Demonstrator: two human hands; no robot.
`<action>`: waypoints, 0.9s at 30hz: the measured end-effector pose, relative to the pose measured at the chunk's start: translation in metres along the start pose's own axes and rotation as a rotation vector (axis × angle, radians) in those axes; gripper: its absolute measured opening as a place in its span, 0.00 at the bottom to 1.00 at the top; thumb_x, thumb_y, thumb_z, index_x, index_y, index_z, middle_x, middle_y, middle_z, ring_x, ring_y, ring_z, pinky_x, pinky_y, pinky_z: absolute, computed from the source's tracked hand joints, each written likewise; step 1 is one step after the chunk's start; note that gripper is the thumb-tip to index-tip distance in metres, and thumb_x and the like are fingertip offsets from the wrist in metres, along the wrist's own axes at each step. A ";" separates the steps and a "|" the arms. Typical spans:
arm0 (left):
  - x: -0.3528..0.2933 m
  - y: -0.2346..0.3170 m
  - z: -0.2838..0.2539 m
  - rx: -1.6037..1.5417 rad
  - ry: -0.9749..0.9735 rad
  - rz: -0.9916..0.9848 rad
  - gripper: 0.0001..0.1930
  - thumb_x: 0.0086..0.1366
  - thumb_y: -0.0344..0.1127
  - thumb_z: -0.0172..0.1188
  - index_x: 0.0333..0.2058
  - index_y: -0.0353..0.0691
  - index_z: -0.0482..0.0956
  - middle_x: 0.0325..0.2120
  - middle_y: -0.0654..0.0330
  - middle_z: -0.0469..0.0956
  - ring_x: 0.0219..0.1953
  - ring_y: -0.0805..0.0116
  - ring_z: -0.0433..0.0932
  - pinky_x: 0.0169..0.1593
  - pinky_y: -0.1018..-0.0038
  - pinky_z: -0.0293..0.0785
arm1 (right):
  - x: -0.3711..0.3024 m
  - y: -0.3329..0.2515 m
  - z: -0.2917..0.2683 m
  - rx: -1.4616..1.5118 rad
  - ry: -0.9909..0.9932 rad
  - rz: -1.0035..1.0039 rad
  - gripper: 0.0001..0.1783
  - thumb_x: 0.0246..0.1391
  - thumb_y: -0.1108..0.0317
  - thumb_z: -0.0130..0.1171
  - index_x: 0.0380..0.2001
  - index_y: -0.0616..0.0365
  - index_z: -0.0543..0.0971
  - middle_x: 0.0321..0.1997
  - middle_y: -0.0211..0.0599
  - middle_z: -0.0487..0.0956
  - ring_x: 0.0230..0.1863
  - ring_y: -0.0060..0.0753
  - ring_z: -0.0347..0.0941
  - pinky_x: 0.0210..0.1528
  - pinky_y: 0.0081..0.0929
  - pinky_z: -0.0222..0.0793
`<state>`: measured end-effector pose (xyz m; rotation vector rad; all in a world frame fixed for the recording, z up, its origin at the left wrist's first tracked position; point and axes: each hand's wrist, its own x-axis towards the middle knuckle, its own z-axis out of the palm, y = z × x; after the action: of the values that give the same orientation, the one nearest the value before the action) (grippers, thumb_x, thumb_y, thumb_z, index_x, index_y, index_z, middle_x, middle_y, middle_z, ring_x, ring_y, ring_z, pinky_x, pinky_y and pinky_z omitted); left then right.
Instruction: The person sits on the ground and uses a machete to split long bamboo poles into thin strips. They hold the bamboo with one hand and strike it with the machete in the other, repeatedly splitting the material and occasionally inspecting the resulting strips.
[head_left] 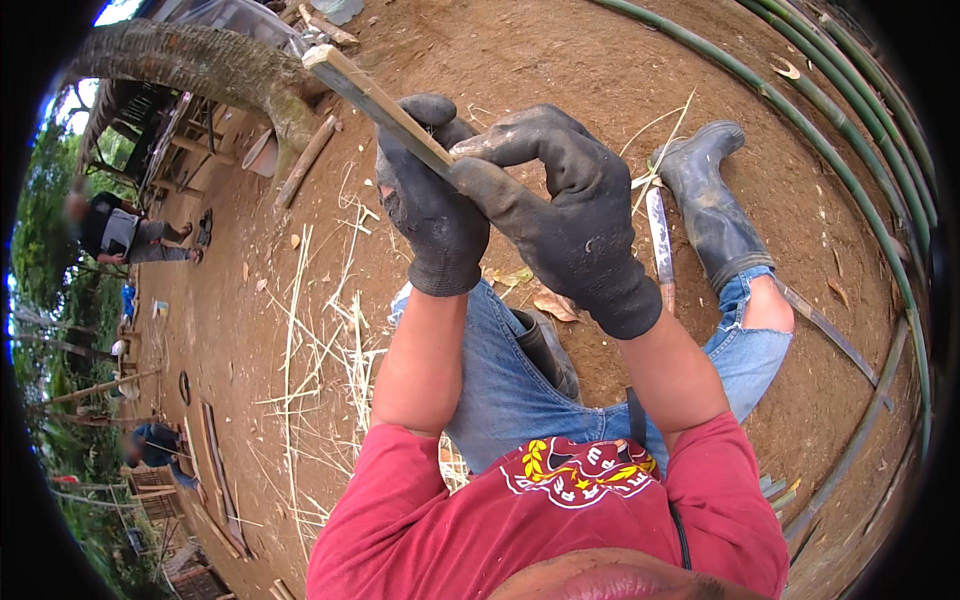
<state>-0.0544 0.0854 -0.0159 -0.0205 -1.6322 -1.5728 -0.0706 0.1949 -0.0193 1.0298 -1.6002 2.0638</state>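
Observation:
Both my hands wear dark grey work gloves and are raised before me. My left hand (435,210) is wrapped round a flat, straight slat (375,100) that looks like split bamboo, with one pale edge and a greyish face. The slat slants up toward the far left. At its near end, my right hand (580,215) pinches it between thumb and bent index finger. Beyond my right wrist, a large knife (659,235) with a broad blade and brownish handle lies on the ground near my boot (705,190).
Long green bamboo poles (760,85) curve along the right. Thin pale shavings (320,360) lie scattered on the brown dirt at left. A thick tree trunk (200,60) stands far left. Two people, one standing (110,230) and one lower down (155,445), are at far left.

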 end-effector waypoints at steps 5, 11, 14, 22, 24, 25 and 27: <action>0.001 0.005 -0.006 -0.243 -0.083 -0.135 0.28 0.74 0.60 0.37 0.37 0.37 0.69 0.16 0.69 0.60 0.16 0.82 0.58 0.20 0.80 0.56 | 0.003 -0.006 -0.005 0.026 0.098 0.274 0.13 0.55 0.61 0.66 0.33 0.62 0.79 0.32 0.36 0.80 0.35 0.23 0.76 0.40 0.26 0.74; 0.004 -0.004 -0.006 -0.295 -0.092 -0.064 0.26 0.74 0.59 0.39 0.38 0.37 0.68 0.16 0.68 0.58 0.16 0.81 0.56 0.20 0.80 0.54 | -0.004 0.013 -0.027 -0.115 0.161 0.105 0.14 0.51 0.63 0.69 0.39 0.58 0.80 0.35 0.35 0.81 0.37 0.24 0.77 0.43 0.26 0.75; 0.000 -0.002 0.000 -0.150 0.036 -0.022 0.25 0.75 0.57 0.39 0.37 0.37 0.68 0.17 0.66 0.59 0.18 0.80 0.58 0.20 0.80 0.55 | -0.016 0.006 -0.013 -0.269 -0.023 -0.112 0.16 0.48 0.62 0.71 0.39 0.52 0.81 0.37 0.33 0.81 0.37 0.32 0.78 0.42 0.32 0.73; 0.002 -0.006 -0.006 -0.276 -0.076 -0.047 0.21 0.76 0.53 0.39 0.39 0.39 0.68 0.16 0.67 0.59 0.16 0.81 0.57 0.19 0.81 0.54 | -0.019 0.009 -0.011 -0.346 0.094 -0.166 0.10 0.51 0.64 0.67 0.35 0.54 0.80 0.30 0.33 0.80 0.34 0.35 0.77 0.40 0.36 0.71; 0.003 -0.007 -0.007 -0.426 -0.154 -0.104 0.21 0.75 0.53 0.40 0.39 0.40 0.68 0.15 0.68 0.59 0.14 0.81 0.54 0.17 0.81 0.52 | -0.015 0.014 -0.022 -0.246 0.249 -0.010 0.14 0.52 0.63 0.66 0.39 0.56 0.79 0.33 0.35 0.80 0.36 0.34 0.77 0.41 0.36 0.72; 0.005 -0.009 -0.008 -0.464 -0.190 -0.086 0.21 0.75 0.54 0.40 0.39 0.41 0.69 0.14 0.69 0.58 0.13 0.81 0.53 0.16 0.81 0.52 | -0.011 0.017 -0.030 -0.196 0.341 0.106 0.17 0.52 0.61 0.66 0.42 0.57 0.78 0.36 0.36 0.80 0.38 0.34 0.77 0.43 0.35 0.73; 0.008 -0.014 -0.011 -0.564 -0.255 -0.082 0.21 0.75 0.55 0.41 0.40 0.41 0.69 0.13 0.69 0.57 0.12 0.81 0.52 0.15 0.81 0.50 | -0.005 0.022 -0.041 -0.246 0.412 0.157 0.26 0.51 0.57 0.67 0.49 0.59 0.76 0.42 0.40 0.80 0.43 0.34 0.77 0.45 0.34 0.75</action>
<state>-0.0614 0.0693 -0.0244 -0.4737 -1.3312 -2.1168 -0.0952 0.2270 -0.0429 0.3748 -1.6947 1.9478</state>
